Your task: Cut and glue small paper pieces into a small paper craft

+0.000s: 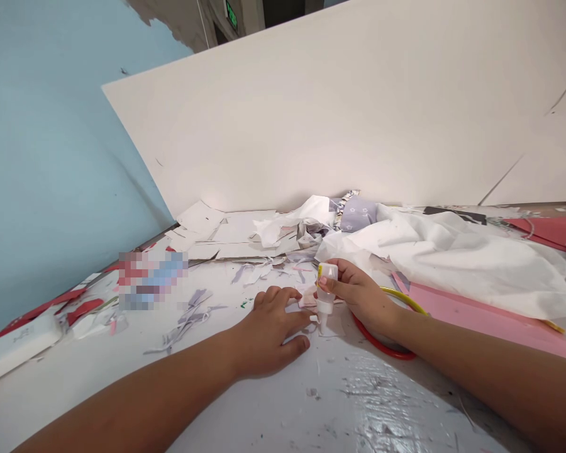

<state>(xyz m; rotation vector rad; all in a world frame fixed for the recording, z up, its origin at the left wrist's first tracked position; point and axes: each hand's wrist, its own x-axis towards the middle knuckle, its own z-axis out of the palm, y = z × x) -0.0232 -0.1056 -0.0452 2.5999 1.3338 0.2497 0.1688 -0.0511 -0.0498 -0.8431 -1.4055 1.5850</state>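
Observation:
My right hand (361, 290) is wrapped round a small clear glue bottle (325, 302) with a yellow-edged label. The bottle is upside down, its white nozzle pointing down at the table by a small pale piece of paper (332, 329). My left hand (276, 330) lies on the table just left of the nozzle, fingers spread, the fingertips near the paper. Under my right wrist runs a hoop (382, 347), red in front and yellow behind. Part of the hoop is hidden by the arm.
Crumpled white fabric (457, 251) and pink sheets (481, 314) lie on the right. Behind are torn cardboard (240, 236) and a lavender patterned piece (358, 214). Paper scraps (188, 321) litter the left, beside a white box-like object (21, 343). A tall white board (339, 113) stands at the back.

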